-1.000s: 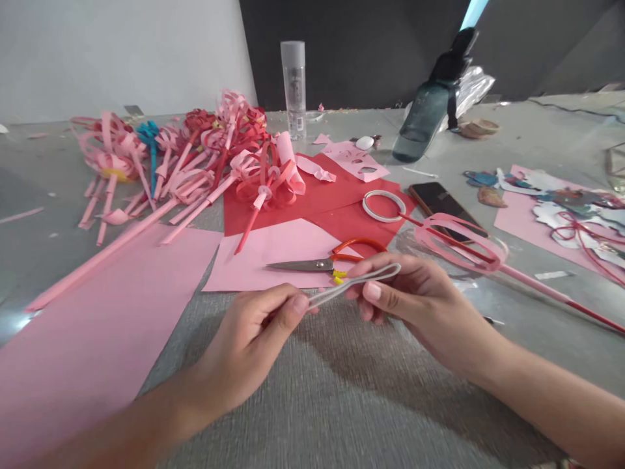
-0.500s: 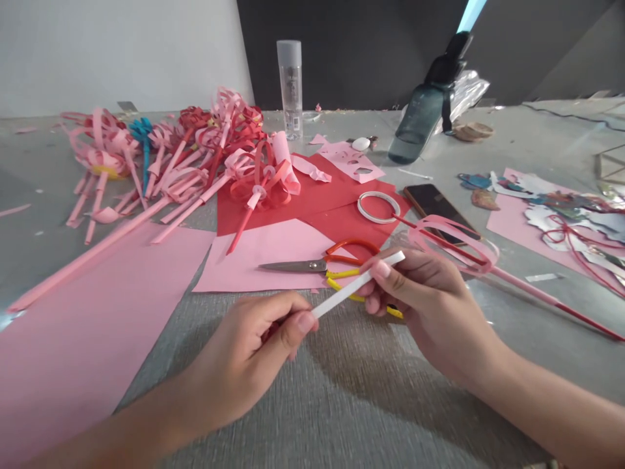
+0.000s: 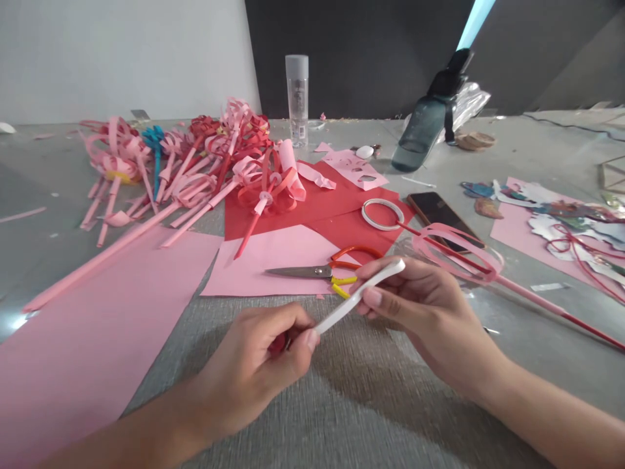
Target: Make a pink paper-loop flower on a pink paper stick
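Since a second ago we are flattening what was an open loop: the white paper strip [image 3: 359, 296] is now reading as one doubled band with its bend at the upper right, where earlier we were seeing a gap between its two sides. Both of our hands are sitting a little lower and closer to us than half a second back, and the strip is still slanting up to the right above the grey table [image 3: 342, 404], touching nothing but our fingers.

We are pinching the lower end with our left hand [image 3: 254, 365], thumb closed over the curled fingers, so that end is hidden inside the grip. Our right hand [image 3: 415, 306] is holding the upper part between the thumb and the fingertips, the other fingers loosely curved beneath; the folded tip is sticking out just past them.

We are judging that the strip is being pressed together along its length, with the loose ends gathered in the left hand.

Just behind the strip the scissors [image 3: 317, 270] are lying shut on a pink sheet [image 3: 273, 257], their orange and yellow handles near our right fingers. A tape ring [image 3: 383, 213] and a pink looped paper flower [image 3: 459, 254] are lying beyond, and a heap of finished paper flowers [image 3: 195, 163] is resting far left.
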Demonstrator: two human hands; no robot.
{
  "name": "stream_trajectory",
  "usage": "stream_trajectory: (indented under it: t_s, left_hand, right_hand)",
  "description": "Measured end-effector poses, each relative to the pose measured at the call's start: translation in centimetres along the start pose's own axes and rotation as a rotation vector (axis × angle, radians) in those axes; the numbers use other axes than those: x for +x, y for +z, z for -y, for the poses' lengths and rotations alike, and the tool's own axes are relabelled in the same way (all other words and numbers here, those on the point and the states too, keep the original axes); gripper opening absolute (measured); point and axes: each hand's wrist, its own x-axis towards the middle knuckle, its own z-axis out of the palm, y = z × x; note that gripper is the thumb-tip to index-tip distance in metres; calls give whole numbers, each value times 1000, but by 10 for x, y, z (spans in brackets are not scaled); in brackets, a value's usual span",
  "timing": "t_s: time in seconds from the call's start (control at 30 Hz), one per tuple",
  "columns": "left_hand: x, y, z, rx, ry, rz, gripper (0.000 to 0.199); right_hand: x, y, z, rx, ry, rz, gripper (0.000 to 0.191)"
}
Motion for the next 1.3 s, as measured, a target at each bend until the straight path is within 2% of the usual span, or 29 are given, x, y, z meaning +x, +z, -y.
stream_trajectory:
  t_s: [0.17, 0.27, 0.37, 0.5, 0.67, 0.8, 0.9, 1.07, 1.3]
  left_hand:
    - [1, 5, 1, 173, 165, -11, 39]
    - [1, 6, 0, 149, 209, 23, 37]
    - [3, 7, -3, 39, 152, 11, 25]
    - [6, 9, -4, 3, 86, 4, 30]
    - [4, 9, -9, -35, 8, 143, 38]
    - [2, 8, -12, -180, -64, 153, 38]
    - [3, 6, -9, -326, -136, 90, 40]
    - [9, 2, 2, -641, -255, -17, 41]
    - [18, -2, 1, -929, -260, -118, 45]
  right_hand:
    - [-3, 4, -9, 11, 76, 92, 12]
    - [-5, 5, -7, -67, 69, 91, 16]
    - [-9, 10, -3, -151, 65, 124, 25]
    - [-17, 18, -6, -229, 101, 232, 30]
    - [-17, 20, -13, -205, 155, 225, 35]
    - [-12, 17, -10, -144, 177, 223, 38]
    - [-8, 12, -6, -124, 157, 162, 40]
    - [-4, 4, -1, -36, 133, 72, 30]
    - [-2, 2, 2, 67, 233, 74, 32]
